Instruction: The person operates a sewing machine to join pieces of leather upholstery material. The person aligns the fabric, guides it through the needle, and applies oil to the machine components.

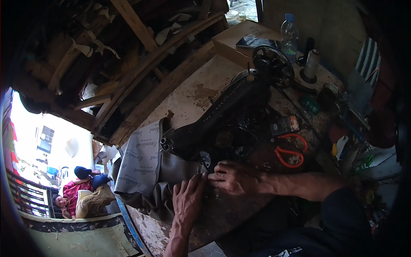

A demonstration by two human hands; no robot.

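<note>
A black sewing machine (205, 122) stands slantwise on a worn table, its head to the left. Grey-brown, leather-like material (182, 170) lies in folds under and around that head. Part of it is turned over, showing a pale printed backing (139, 160). My left hand (188, 198) lies on the near part of the material with its fingers stretched out toward the machine. Just right of it, my right hand (234, 178) has curled fingers closed on the material's edge beside the machine's shiny plate (205, 159). The fingertips of both hands almost meet. The needle cannot be made out.
Orange-handled scissors (291, 150) and a small dark packet (284, 125) lie right of the machine. Behind are its handwheel (272, 64), a thread cone (311, 64), a plastic bottle (290, 36) and a phone-like flat device (257, 42). A person (77, 192) sits beyond the table at left.
</note>
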